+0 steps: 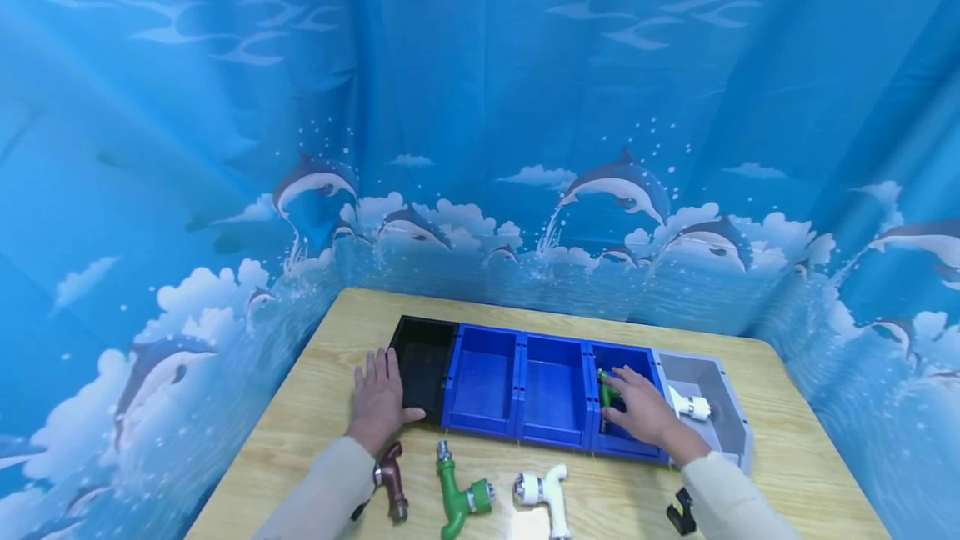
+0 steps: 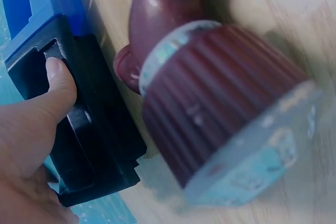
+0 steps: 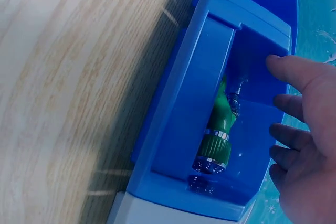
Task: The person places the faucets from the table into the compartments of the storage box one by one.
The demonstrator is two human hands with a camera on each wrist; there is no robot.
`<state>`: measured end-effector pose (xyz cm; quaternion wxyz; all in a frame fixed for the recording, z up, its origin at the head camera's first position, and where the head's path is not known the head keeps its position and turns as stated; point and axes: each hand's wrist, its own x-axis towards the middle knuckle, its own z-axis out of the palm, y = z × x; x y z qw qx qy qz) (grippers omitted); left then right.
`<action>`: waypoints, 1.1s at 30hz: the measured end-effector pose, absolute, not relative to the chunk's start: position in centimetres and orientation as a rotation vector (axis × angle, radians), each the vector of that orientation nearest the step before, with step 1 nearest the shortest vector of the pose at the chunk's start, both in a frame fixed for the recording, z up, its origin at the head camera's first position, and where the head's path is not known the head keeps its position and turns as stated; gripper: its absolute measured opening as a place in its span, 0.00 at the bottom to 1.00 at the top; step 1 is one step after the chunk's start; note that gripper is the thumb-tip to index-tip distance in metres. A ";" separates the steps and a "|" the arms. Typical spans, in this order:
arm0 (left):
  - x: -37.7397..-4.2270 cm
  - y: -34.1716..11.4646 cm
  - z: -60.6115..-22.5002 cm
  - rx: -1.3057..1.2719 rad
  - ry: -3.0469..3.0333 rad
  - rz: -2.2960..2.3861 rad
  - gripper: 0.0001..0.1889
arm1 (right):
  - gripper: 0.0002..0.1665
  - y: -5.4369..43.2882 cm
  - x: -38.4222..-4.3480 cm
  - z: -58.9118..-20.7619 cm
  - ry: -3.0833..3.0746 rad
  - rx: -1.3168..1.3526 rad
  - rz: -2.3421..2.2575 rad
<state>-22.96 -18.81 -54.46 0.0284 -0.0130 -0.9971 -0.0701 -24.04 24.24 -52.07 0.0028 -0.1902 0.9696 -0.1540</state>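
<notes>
Blue curtain printed with leaping dolphins and white clouds surrounds a pale wood-grain table. The right hand reaches over a glossy blue rectangular bin, its fingers loosely spread and gripping nothing; the right wrist view shows them apart from the green tap with a ribbed knob and silvery fittings that lies on the bin's floor. The left hand is laid out nearly straight at the outer side of a matt black rectangular bin, thumb on its edge, also without a grip.

Outward from there, two more blue bins stand between, and a light grey bin beyond the right hand holds a white tap. On the table in front lie a dark maroon tap, a second green tap and a second white tap; near the right sleeve is a black object, partly hidden.

The step in hand seems to be leaving the green tap in its bin. Next, I judge, calls for lifting the right hand clear of the walls before reaching for another tap.
</notes>
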 end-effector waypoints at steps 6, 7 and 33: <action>-23.2 -18.2 -54.3 -0.134 -3.135 -0.175 0.54 | 0.32 24.0 -23.5 -51.8 3.044 -0.574 -0.512; -23.3 -18.1 -54.3 -0.148 -3.146 -0.177 0.54 | 0.32 24.0 -23.4 -51.8 3.042 -0.564 -0.516; -22.8 -18.0 -53.7 0.005 -3.127 -0.320 0.66 | 0.40 22.9 -21.5 -52.8 3.070 -0.481 -0.632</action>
